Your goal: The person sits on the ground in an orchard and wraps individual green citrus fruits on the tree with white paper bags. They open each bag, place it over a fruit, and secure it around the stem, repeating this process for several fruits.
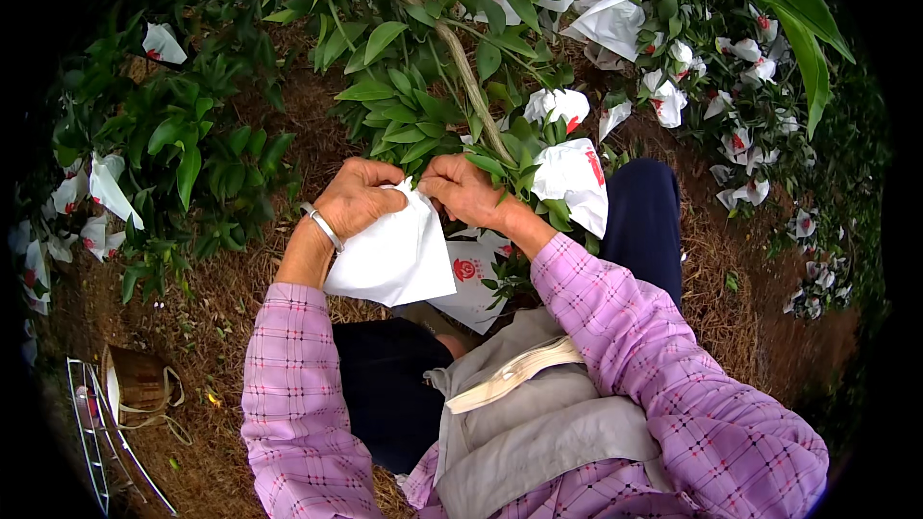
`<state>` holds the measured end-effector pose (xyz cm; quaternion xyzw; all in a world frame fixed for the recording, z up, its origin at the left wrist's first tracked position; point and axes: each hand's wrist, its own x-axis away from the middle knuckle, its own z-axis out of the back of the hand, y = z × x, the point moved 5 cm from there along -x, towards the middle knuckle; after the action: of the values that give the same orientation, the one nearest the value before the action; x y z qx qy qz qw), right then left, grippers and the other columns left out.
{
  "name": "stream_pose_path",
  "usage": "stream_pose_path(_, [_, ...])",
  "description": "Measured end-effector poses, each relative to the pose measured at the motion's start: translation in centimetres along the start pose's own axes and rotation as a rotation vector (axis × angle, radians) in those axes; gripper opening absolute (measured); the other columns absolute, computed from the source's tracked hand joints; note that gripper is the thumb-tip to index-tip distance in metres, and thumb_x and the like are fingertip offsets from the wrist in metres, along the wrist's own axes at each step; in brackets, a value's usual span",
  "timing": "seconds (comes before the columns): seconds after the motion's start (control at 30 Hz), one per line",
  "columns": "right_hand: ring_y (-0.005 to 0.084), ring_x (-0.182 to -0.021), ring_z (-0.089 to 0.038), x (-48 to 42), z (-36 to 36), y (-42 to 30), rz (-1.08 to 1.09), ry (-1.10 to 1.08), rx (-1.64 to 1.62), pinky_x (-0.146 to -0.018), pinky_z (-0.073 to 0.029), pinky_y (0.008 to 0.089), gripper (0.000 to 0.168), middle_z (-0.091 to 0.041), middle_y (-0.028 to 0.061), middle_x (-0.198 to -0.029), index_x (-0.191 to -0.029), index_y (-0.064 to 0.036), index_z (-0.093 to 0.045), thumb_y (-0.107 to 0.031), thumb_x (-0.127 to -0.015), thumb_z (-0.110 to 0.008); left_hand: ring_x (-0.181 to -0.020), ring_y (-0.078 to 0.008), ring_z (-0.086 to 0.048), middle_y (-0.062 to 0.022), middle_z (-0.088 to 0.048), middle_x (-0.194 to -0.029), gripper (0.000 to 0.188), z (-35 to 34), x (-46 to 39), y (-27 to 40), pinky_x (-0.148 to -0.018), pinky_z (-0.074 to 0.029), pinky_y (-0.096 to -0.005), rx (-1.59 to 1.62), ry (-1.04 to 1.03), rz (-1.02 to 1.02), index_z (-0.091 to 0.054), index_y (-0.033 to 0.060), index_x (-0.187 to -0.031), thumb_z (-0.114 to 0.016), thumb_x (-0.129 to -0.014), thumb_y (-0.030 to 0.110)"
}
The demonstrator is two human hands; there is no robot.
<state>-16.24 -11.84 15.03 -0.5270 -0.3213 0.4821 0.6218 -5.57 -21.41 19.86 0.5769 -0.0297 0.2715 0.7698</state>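
Note:
A white paper fruit bag [393, 256] hangs from the fingers of my left hand [364, 198], which pinches its gathered top edge. My right hand [465, 189] meets the same gathered neck from the other side, thumb and fingers closed on it. Whatever the bag contains is hidden. Just above my fingertips are green leaves [404, 115] on a low branch [469, 79]. Behind and below the held bag shows another white bag [472, 281] with a red print. To the right of my right wrist hangs a crumpled white bag [573, 184], also printed in red.
A stack of flat paper [515, 375] sticks out of the grey apron pouch [548, 440] at my waist. At lower left stand a woven basket [140, 386] with straps and a metal ladder-like frame [90, 432]. Leafy shrubs with several white bags [670, 101] surround me over dry straw.

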Motion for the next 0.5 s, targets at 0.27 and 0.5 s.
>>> stream_pose_path(0.27, [0.0266,-0.07,-0.055,1.0,-1.3,-0.2,0.31,-0.068,0.852,-0.063,-0.043,0.0376,0.016,-0.053,0.0151,-0.072,-0.079,0.002,-0.05,-0.013,-0.084,-0.05,-0.06,-0.0115,-0.047,-0.0036,-0.052,-0.064,0.014,-1.4,0.6,-0.7,-0.055,-0.04,-0.0274,-0.206,0.303,-0.233,-0.059,-0.0053,-0.077,-0.058,-0.066,0.004])
stream_pose_path(0.5, [0.0287,-0.062,-0.055,0.3,0.6,-1.3,0.023,-0.105,0.196,-0.061,-0.043,0.0393,0.021,-0.055,0.0193,-0.068,-0.083,0.007,-0.052,-0.014,-0.084,-0.049,-0.079,-0.0373,-0.056,-0.0229,-0.057,-0.087,0.028,-3.0,0.5,0.0,-0.072,-0.045,-0.0394,-0.433,0.419,-0.352,-0.06,-0.0058,-0.091,-0.056,-0.066,0.006])
